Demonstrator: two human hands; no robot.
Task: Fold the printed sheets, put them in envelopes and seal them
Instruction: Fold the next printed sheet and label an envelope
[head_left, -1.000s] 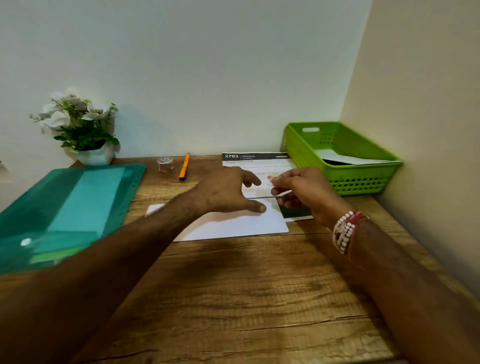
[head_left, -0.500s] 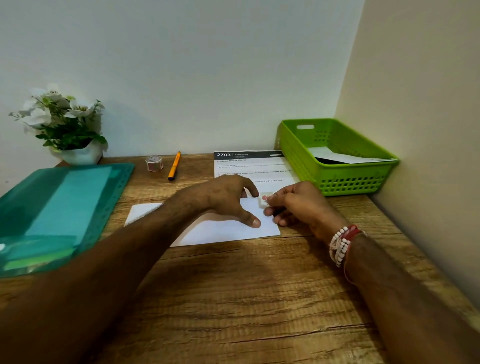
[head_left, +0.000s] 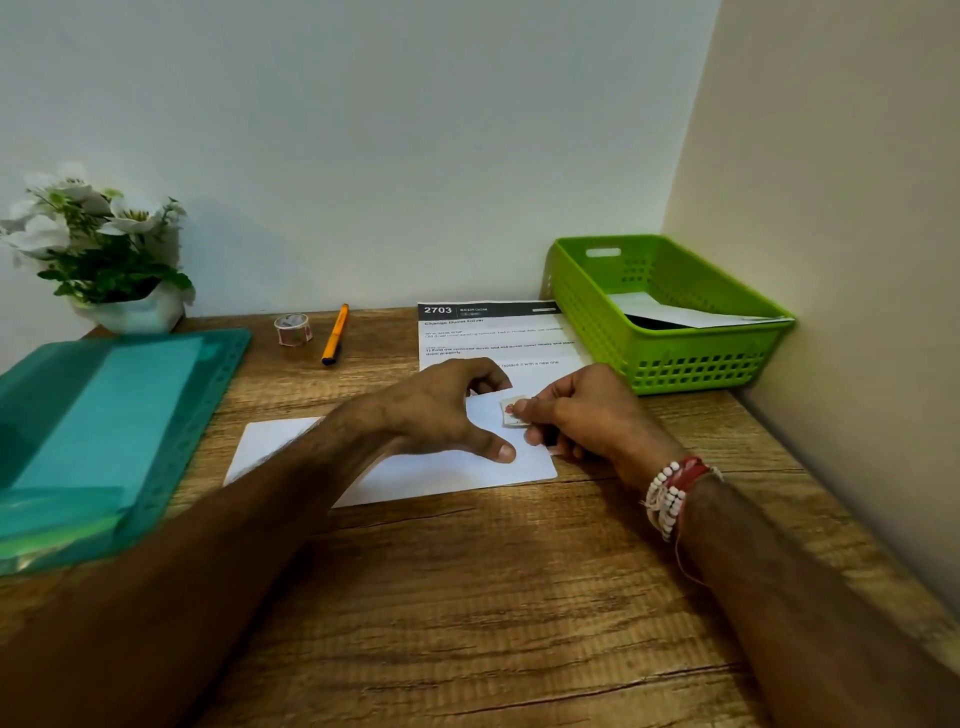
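Observation:
A white envelope (head_left: 441, 473) lies flat on the wooden desk. My left hand (head_left: 441, 410) rests on it with fingers spread and the thumb pressing down near its lower right. My right hand (head_left: 592, 415), fingers curled, holds a small printed sticker (head_left: 513, 411) by its right edge against the envelope's upper right area. A printed sheet (head_left: 493, 338) headed 2703 lies behind the envelope, partly hidden by both hands.
A green basket (head_left: 701, 358) with papers inside stands at the back right against the wall. A roll of tape (head_left: 293, 329) and an orange pen (head_left: 335, 335) lie at the back. A teal folder (head_left: 104, 415) covers the left side, with a flower pot (head_left: 104, 249) behind it.
My right hand has brought the sticker down from above the printed sheet onto the envelope. My left hand has stayed on the envelope.

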